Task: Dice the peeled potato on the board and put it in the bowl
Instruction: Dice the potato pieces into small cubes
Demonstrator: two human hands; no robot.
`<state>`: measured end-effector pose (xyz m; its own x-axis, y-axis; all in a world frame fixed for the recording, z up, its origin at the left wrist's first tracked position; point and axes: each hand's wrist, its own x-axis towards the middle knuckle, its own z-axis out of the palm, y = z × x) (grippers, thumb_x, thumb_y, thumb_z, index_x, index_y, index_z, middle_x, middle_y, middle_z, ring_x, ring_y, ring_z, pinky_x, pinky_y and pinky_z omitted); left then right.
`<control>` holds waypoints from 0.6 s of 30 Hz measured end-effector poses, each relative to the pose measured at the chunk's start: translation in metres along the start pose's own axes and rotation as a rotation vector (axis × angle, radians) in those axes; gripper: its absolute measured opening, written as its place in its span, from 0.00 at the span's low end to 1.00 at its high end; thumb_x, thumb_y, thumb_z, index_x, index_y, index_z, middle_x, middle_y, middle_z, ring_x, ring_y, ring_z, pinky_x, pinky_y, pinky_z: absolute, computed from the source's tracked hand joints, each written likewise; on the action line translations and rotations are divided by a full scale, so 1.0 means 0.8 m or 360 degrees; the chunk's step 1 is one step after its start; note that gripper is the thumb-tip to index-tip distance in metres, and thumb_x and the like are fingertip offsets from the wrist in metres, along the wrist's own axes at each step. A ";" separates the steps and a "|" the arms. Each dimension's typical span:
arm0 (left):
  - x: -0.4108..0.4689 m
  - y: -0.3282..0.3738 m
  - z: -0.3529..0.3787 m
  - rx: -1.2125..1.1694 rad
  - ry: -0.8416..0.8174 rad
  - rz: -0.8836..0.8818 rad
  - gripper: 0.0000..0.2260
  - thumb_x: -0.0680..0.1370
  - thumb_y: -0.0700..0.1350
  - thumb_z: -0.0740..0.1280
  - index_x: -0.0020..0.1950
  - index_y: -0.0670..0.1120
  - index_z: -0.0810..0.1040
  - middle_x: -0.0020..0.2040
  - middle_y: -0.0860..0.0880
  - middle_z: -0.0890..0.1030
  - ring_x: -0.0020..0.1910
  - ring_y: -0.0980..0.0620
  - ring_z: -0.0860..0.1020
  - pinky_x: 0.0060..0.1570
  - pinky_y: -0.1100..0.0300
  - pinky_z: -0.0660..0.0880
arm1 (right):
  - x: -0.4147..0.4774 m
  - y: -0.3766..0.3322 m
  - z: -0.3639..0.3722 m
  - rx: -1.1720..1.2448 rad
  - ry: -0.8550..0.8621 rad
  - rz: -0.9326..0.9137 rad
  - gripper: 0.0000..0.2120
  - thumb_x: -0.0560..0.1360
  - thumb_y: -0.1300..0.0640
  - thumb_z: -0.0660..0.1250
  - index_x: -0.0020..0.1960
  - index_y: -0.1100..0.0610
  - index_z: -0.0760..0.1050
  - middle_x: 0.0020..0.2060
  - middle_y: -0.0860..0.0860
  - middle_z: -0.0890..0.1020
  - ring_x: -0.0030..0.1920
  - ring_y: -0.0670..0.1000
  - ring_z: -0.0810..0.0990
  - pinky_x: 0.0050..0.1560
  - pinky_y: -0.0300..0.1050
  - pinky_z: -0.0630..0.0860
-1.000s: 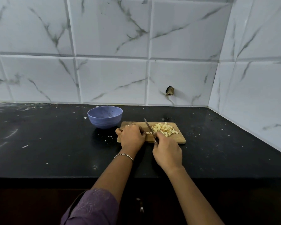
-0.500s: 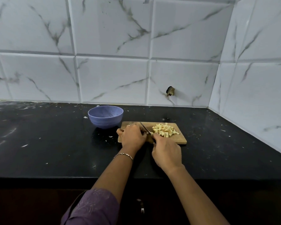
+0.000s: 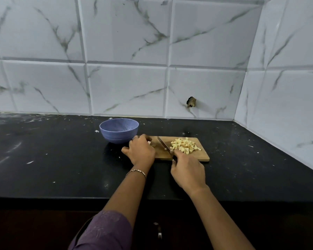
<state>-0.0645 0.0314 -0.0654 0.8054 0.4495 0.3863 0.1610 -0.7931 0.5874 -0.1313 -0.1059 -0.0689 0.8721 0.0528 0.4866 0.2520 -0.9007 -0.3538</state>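
While your right hand (image 3: 187, 170) grips the knife (image 3: 163, 144), diced potato (image 3: 185, 145) lies heaped on the board (image 3: 201, 156).
Your left hand (image 3: 139, 150) curls at its left end, grip unclear.

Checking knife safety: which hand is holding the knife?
The right hand grips the knife, blade angled over the board; the left hand rests on the board, without one.

- Bowl (image 3: 119, 130): lavender-blue, plain.
- Board (image 3: 203, 156): light brown wood.
- Potato dice (image 3: 184, 145): pale yellow.
- Knife (image 3: 163, 144): grey blade.
- Counter (image 3: 52, 159): black, white flecks and smears.
- Tiles (image 3: 125, 33): white, grey marble veins.
- Sleeve (image 3: 103, 231), lower left of the frame: purple, faint lighter marks.
- Bracelet (image 3: 136, 171): pale metal.
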 end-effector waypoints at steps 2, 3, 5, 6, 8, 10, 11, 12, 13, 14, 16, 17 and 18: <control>-0.001 0.000 -0.002 0.0049 -0.0001 -0.0011 0.11 0.77 0.44 0.65 0.58 0.56 0.80 0.60 0.50 0.77 0.62 0.48 0.73 0.60 0.46 0.61 | 0.001 -0.001 0.001 -0.0056 0.0012 -0.0030 0.14 0.80 0.57 0.62 0.64 0.48 0.74 0.44 0.46 0.82 0.46 0.48 0.80 0.41 0.43 0.73; -0.003 0.001 -0.002 0.0073 -0.0005 0.0014 0.10 0.77 0.46 0.66 0.57 0.56 0.81 0.59 0.50 0.77 0.61 0.48 0.73 0.59 0.46 0.61 | 0.001 -0.001 0.001 -0.0077 0.0016 -0.0047 0.14 0.80 0.58 0.62 0.63 0.48 0.74 0.43 0.46 0.81 0.45 0.48 0.80 0.40 0.42 0.72; -0.005 0.004 0.002 0.0076 -0.0037 0.0106 0.09 0.76 0.51 0.67 0.53 0.57 0.83 0.57 0.52 0.77 0.60 0.49 0.74 0.59 0.47 0.61 | -0.001 -0.002 0.000 -0.0116 0.0027 -0.0075 0.13 0.79 0.59 0.62 0.63 0.49 0.74 0.42 0.46 0.81 0.44 0.49 0.80 0.39 0.42 0.70; -0.005 0.005 0.004 0.0074 -0.0073 0.0169 0.09 0.75 0.53 0.67 0.52 0.57 0.84 0.56 0.53 0.78 0.60 0.50 0.73 0.59 0.47 0.60 | -0.002 -0.002 0.001 -0.0127 0.0035 -0.0082 0.13 0.79 0.59 0.62 0.62 0.49 0.74 0.42 0.46 0.81 0.43 0.49 0.80 0.39 0.42 0.70; -0.007 0.009 0.008 0.0109 -0.0158 0.0282 0.09 0.74 0.57 0.67 0.51 0.59 0.84 0.54 0.55 0.80 0.61 0.52 0.73 0.59 0.48 0.59 | -0.002 0.000 0.001 -0.0131 0.0045 -0.0089 0.13 0.79 0.59 0.62 0.62 0.49 0.74 0.41 0.47 0.81 0.43 0.49 0.80 0.39 0.42 0.69; -0.007 0.013 0.012 0.0152 -0.0192 0.0330 0.09 0.75 0.56 0.67 0.51 0.58 0.84 0.52 0.55 0.82 0.60 0.52 0.73 0.59 0.48 0.59 | -0.002 -0.001 0.001 -0.0161 0.0036 -0.0121 0.13 0.79 0.60 0.61 0.62 0.50 0.74 0.43 0.47 0.81 0.44 0.49 0.80 0.39 0.42 0.70; -0.006 0.015 0.014 0.0160 -0.0178 0.0333 0.09 0.75 0.56 0.67 0.50 0.57 0.85 0.51 0.54 0.82 0.59 0.52 0.74 0.59 0.47 0.59 | -0.002 -0.002 0.001 -0.0196 0.0024 -0.0150 0.15 0.79 0.61 0.61 0.63 0.50 0.73 0.44 0.47 0.82 0.45 0.49 0.81 0.40 0.42 0.70; -0.005 0.016 0.015 0.0164 -0.0160 0.0329 0.08 0.75 0.56 0.67 0.48 0.57 0.84 0.50 0.54 0.82 0.58 0.52 0.75 0.60 0.47 0.59 | -0.003 -0.004 0.001 -0.0236 0.0016 -0.0178 0.16 0.79 0.62 0.60 0.64 0.50 0.73 0.45 0.48 0.82 0.46 0.50 0.81 0.40 0.43 0.71; -0.005 0.017 0.016 0.0168 -0.0144 0.0327 0.08 0.75 0.56 0.67 0.46 0.56 0.84 0.49 0.54 0.82 0.57 0.52 0.75 0.59 0.47 0.59 | -0.003 -0.004 0.002 -0.0270 0.0014 -0.0192 0.16 0.80 0.62 0.59 0.65 0.50 0.72 0.46 0.48 0.82 0.47 0.50 0.81 0.40 0.43 0.71; -0.004 0.017 0.017 0.0173 -0.0130 0.0333 0.08 0.74 0.55 0.67 0.46 0.56 0.84 0.48 0.54 0.82 0.56 0.52 0.75 0.58 0.48 0.59 | -0.003 -0.005 0.002 -0.0286 0.0019 -0.0186 0.16 0.80 0.62 0.58 0.65 0.50 0.72 0.46 0.48 0.82 0.46 0.50 0.81 0.39 0.43 0.70; -0.003 0.018 0.019 0.0177 -0.0136 0.0367 0.07 0.75 0.54 0.67 0.47 0.56 0.84 0.50 0.54 0.82 0.57 0.52 0.75 0.57 0.49 0.58 | -0.004 -0.003 0.004 -0.0281 0.0045 -0.0123 0.16 0.80 0.63 0.57 0.65 0.50 0.71 0.46 0.48 0.81 0.46 0.50 0.80 0.38 0.43 0.69; -0.003 0.020 0.019 0.0175 -0.0164 0.0391 0.07 0.76 0.53 0.67 0.49 0.56 0.84 0.52 0.54 0.82 0.59 0.52 0.74 0.57 0.49 0.58 | -0.006 -0.002 0.004 -0.0272 0.0061 -0.0077 0.17 0.80 0.63 0.57 0.66 0.50 0.71 0.46 0.48 0.81 0.46 0.50 0.81 0.38 0.43 0.69; -0.002 0.021 0.019 0.0165 -0.0200 0.0410 0.07 0.77 0.53 0.67 0.51 0.56 0.84 0.54 0.54 0.81 0.60 0.52 0.74 0.57 0.48 0.58 | -0.006 -0.001 0.003 -0.0252 0.0078 -0.0032 0.18 0.80 0.63 0.58 0.67 0.50 0.70 0.46 0.48 0.81 0.46 0.50 0.81 0.38 0.43 0.69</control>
<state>-0.0542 0.0113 -0.0672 0.8905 0.1791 0.4183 -0.0053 -0.9151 0.4032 -0.1348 -0.1044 -0.0731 0.8449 0.0537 0.5322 0.1964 -0.9566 -0.2153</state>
